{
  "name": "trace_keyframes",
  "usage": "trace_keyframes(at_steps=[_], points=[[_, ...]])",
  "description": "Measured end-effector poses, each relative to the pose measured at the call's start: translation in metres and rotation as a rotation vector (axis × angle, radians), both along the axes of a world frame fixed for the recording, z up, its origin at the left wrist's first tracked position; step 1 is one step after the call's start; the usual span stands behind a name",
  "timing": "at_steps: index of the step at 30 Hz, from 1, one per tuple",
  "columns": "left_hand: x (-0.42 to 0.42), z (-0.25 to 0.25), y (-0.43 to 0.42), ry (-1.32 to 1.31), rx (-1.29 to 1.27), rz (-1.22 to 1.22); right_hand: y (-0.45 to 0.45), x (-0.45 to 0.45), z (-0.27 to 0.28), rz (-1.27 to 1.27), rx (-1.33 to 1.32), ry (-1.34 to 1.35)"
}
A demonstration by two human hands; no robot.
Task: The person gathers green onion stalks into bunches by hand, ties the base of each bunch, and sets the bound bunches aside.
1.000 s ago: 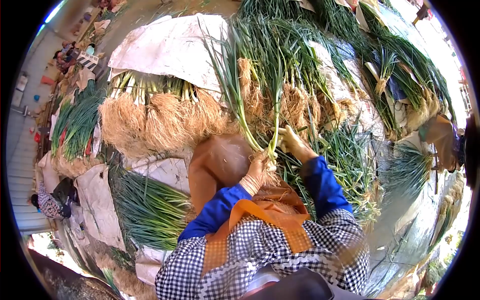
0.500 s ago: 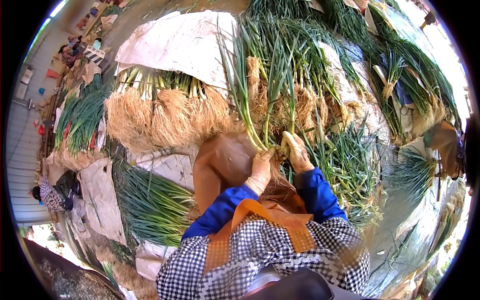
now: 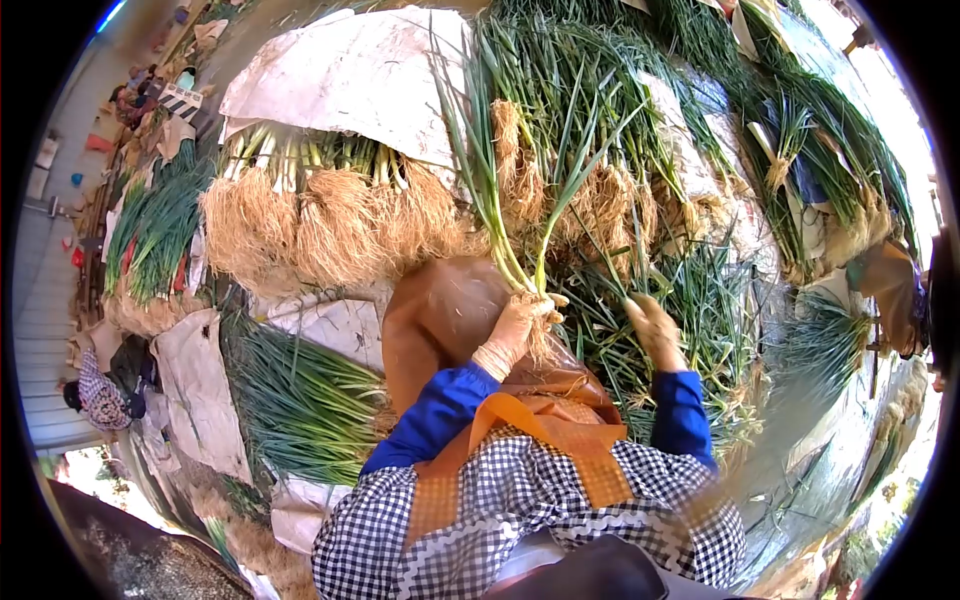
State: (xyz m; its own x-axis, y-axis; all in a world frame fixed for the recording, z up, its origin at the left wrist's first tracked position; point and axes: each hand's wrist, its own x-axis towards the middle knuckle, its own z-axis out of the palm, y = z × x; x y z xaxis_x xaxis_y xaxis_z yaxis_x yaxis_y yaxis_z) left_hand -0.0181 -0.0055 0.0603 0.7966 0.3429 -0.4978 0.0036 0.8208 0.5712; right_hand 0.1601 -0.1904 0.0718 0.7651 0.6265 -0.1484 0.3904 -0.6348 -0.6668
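Observation:
My left hand [image 3: 513,328] is closed around the lower stems of a few green onions [image 3: 541,262] in front of my knees. Their leaves point up and away, and stringy roots hang below the fist. Off to the right, my right hand [image 3: 656,333] is over a loose heap of green onion leaves [image 3: 705,320]. Motion blurs its fingers, and a thin dark leaf runs close to the fingertips; whether it is gripped cannot be made out. A brown apron [image 3: 445,310] covers my knees.
Ahead lie rooted green onion bunches [image 3: 350,220], partly under a white sheet [image 3: 350,75]. Another green onion pile [image 3: 300,405] is at my left. More bunches [image 3: 820,150] are at far right. A person [image 3: 103,390] in a patterned top is at far left.
My right hand has come away from the left and moved right, over the leaf heap. A stalk that stood by the right hand is gone from there. My left hand still holds its green onions.

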Motion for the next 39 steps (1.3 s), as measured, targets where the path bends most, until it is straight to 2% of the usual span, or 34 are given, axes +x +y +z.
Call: trace_keyframes(at_steps=[1, 2, 4, 6, 7, 8, 9, 10, 12, 13, 14, 15, 16, 18, 19, 20, 21, 24, 25, 26, 28, 30, 32, 33, 34, 35, 36, 38, 39], points=[[0.003, -0.004, -0.003, 0.008, 0.112, -0.009, 0.040, -0.012, 0.019, 0.085, 0.068, 0.300], [0.005, -0.001, -0.008, 0.008, 0.117, -0.010, 0.071, -0.024, 0.021, 0.202, 0.124, 0.318], [0.007, 0.007, -0.013, 0.004, 0.060, 0.107, 0.117, -0.038, 0.026, 0.404, -0.125, 0.121], [0.006, -0.001, -0.008, -0.006, 0.031, 0.133, 0.132, -0.043, 0.018, 0.796, -0.018, -0.458], [0.002, -0.005, -0.003, 0.015, 0.007, 0.082, 0.134, -0.046, 0.014, 0.660, -0.144, -0.208], [-0.003, -0.011, 0.002, 0.037, -0.020, 0.028, 0.122, -0.046, 0.013, 0.747, 0.210, -0.311], [-0.008, -0.016, 0.005, -0.115, -0.133, 0.000, 0.112, -0.050, 0.031, 0.675, 0.295, 0.010], [-0.009, -0.002, 0.007, -0.001, -0.102, 0.019, 0.102, -0.052, 0.059, 0.589, 0.374, 0.326], [-0.005, 0.017, 0.014, -0.019, -0.172, -0.043, 0.072, -0.031, 0.094, 0.704, 0.292, 0.695], [-0.009, 0.033, 0.021, -0.149, -0.243, -0.125, 0.063, -0.007, 0.087, 0.781, 0.276, 0.934], [-0.012, 0.046, 0.029, -0.240, -0.211, -0.130, 0.062, 0.014, 0.082, 0.852, 0.258, 1.170], [-0.012, 0.062, 0.041, -0.391, -0.190, -0.144, 0.081, 0.021, 0.085, 0.840, 0.165, 0.974], [-0.012, 0.078, 0.053, -0.539, -0.170, -0.157, 0.098, 0.028, 0.072, 0.793, 0.028, 0.367], [-0.018, 0.138, 0.068, -0.470, 0.111, 0.077, 0.143, 0.062, 0.002, 0.582, 0.044, -0.294], [-0.021, 0.154, 0.077, -0.479, 0.237, 0.137, 0.175, 0.065, 0.017, 0.424, 0.121, -0.015], [-0.022, 0.160, 0.091, -0.553, 0.278, 0.112, 0.207, 0.065, 0.014, 0.287, 0.189, -0.131], [-0.022, 0.163, 0.096, -0.509, 0.295, 0.165, 0.238, 0.068, 0.005, 0.248, 0.338, -0.238], [-0.017, 0.148, 0.103, -0.397, 0.328, 0.252, 0.296, 0.058, 0.020, 0.285, 0.036, -0.348], [-0.013, 0.135, 0.101, -0.320, 0.367, 0.292, 0.311, 0.069, -0.001, 0.285, 0.044, -0.348], [-0.013, 0.118, 0.100, -0.303, 0.418, 0.275, 0.327, 0.089, -0.054, 0.290, 0.156, -0.159], [-0.016, 0.099, 0.091, -0.113, 0.422, 0.280, 0.281, 0.082, 0.009, 0.385, 0.044, 0.017], [-0.020, 0.065, 0.078, -0.126, 0.307, 0.321, 0.223, 0.071, 0.050, 0.403, 0.128, 0.320], [-0.012, 0.060, 0.055, -0.109, 0.253, 0.288, 0.166, 0.044, 0.050, 0.244, 0.466, 0.622], [-0.005, 0.056, 0.041, -0.059, 0.283, 0.267, 0.146, 0.034, 0.039, 0.244, 0.445, 0.733], [0.000, 0.040, 0.029, -0.057, 0.145, 0.219, 0.131, 0.026, 0.029, 0.249, 0.428, 0.844], [0.007, 0.025, 0.016, -0.059, 0.122, 0.135, 0.121, 0.015, 0.030, 0.303, 0.401, 0.762], [0.013, 0.020, 0.002, -0.060, 0.101, 0.053, 0.112, 0.009, 0.023, 0.350, 0.349, 0.876], [0.024, 0.020, -0.025, -0.007, -0.071, 0.086, 0.102, -0.005, -0.043, 0.269, 0.411, 0.615], [0.025, 0.004, -0.029, 0.031, -0.117, 0.116, 0.109, -0.003, -0.038, 0.409, 0.388, 0.641]])
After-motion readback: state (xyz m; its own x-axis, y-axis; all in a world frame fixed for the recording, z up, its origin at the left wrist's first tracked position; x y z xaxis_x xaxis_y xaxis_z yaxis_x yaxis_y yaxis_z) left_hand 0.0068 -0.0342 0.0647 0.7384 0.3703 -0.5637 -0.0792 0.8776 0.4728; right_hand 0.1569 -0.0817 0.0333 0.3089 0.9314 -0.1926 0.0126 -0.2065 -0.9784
